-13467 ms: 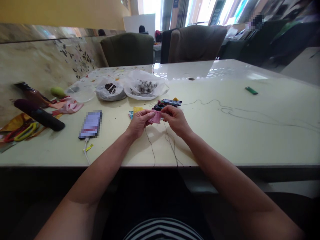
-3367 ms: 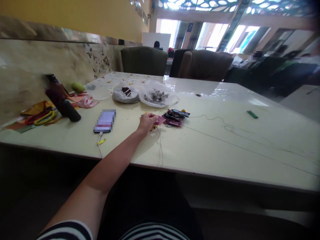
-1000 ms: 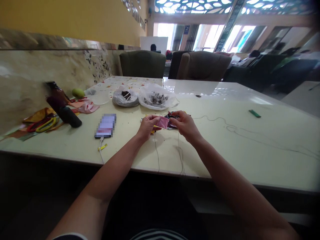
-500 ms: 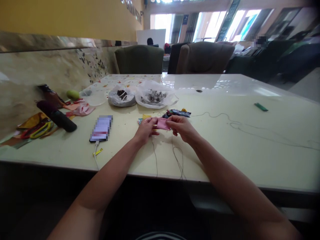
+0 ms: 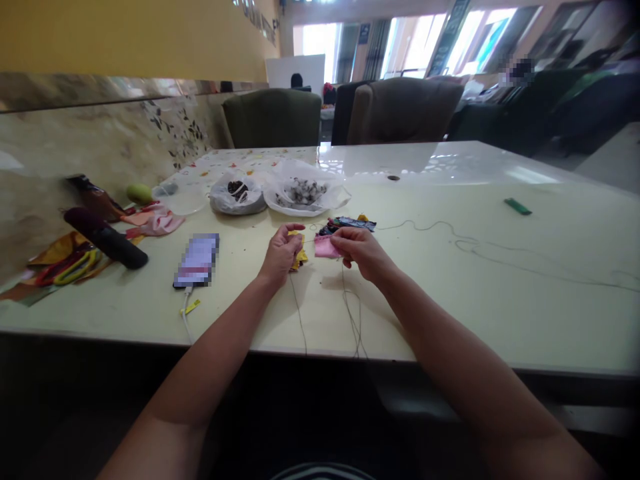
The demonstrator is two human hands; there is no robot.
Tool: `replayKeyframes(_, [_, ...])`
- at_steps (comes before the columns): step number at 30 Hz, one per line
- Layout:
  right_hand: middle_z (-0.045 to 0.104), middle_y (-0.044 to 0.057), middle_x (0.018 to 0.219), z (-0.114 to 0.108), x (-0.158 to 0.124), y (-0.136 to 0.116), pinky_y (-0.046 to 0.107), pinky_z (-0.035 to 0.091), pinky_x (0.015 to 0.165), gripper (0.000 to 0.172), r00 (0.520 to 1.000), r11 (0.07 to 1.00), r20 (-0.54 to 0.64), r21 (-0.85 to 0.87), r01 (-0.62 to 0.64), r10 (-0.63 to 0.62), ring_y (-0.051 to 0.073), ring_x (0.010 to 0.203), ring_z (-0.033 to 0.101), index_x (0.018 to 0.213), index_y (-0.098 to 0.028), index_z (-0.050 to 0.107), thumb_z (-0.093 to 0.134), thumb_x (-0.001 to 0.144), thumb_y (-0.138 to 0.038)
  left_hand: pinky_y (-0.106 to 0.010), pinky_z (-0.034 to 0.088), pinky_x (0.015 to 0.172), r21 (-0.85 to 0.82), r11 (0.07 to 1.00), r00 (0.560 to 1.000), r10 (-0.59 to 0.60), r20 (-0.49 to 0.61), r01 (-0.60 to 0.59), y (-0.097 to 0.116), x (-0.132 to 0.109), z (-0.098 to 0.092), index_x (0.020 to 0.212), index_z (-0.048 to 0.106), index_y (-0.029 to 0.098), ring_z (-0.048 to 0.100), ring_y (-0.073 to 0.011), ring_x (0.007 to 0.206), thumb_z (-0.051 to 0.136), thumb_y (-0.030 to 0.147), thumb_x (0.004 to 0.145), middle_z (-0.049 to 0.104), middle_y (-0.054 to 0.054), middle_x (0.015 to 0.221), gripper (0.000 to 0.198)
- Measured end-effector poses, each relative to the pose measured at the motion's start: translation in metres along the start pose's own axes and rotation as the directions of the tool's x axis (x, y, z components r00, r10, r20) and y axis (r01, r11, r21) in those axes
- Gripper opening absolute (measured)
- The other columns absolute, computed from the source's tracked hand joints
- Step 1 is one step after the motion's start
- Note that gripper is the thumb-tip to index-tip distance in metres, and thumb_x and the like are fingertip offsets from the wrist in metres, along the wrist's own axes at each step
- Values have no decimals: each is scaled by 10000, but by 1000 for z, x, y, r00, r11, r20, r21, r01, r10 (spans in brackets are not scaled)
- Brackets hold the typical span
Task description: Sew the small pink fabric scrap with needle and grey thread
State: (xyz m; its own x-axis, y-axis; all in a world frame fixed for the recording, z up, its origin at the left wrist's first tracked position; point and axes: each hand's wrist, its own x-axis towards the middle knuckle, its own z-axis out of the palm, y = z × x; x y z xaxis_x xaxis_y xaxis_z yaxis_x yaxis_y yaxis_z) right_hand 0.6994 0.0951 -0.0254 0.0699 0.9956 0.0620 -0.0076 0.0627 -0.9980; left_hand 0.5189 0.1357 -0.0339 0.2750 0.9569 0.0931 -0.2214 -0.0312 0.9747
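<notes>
My right hand [image 5: 361, 250] pinches a small piece of pink cloth [image 5: 326, 247] by its right side, just above the table. My left hand [image 5: 281, 253] is a short way to the left, its thumb and fingers closed together. What it grips, if anything, is too small to make out, though a fine strand seems to run toward the cloth. Beside and partly behind the left hand lies a yellow patterned scrap [image 5: 300, 259]. A thin grey thread [image 5: 300, 310] hangs below the left hand, and a looped thread [image 5: 356, 320] trails below the right.
Dark folded cloth scraps [image 5: 350, 225] lie behind my hands. Farther back stand a bag of white fluffy fibre [image 5: 305, 192] and a bag of dark bits [image 5: 239, 191]. A phone [image 5: 197, 260], a black-handled tool [image 5: 107, 239] and cloth scraps are leftward; a green object [image 5: 517, 206] is rightward.
My left hand has let go of the pink cloth and moved left, away from it. My right hand still holds the cloth in nearly the same place. The view has shifted slightly.
</notes>
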Motion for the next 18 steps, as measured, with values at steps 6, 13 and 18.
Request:
replayKeyframes(6, [420, -60, 490, -1, 0, 0, 195, 321, 353, 271, 1000, 1000, 1, 20, -7, 7, 55, 429, 333, 671, -168, 611, 764, 665, -392, -148, 190, 382, -37, 999, 999, 35, -16, -35, -1, 4, -2, 1017, 559, 199, 253, -47, 390, 637, 218, 834, 361, 117, 533, 200])
replayKeyframes(13, [430, -58, 488, 1, 3, 5, 200, 299, 335, 270, 994, 1000, -111, 8, 19, -18, 53, 412, 329, 641, -174, 591, 752, 685, -386, -202, 311, 433, 165, 947, 923, 211, 321, -274, 11, -16, 2, 1042, 649, 179, 420, -72, 426, 623, 497, 920, 594, 27, 595, 342])
replayKeyframes(18, [412, -80, 489, 3, 2, 8, 198, 336, 358, 342, 997, 982, -75, 186, 24, -10, 50, 419, 310, 716, -187, 595, 820, 677, -442, -193, 410, 544, 296, 900, 893, 390, -224, -319, 9, -10, 0, 829, 689, 168, 506, -82, 587, 706, 443, 842, 586, 8, 696, 276])
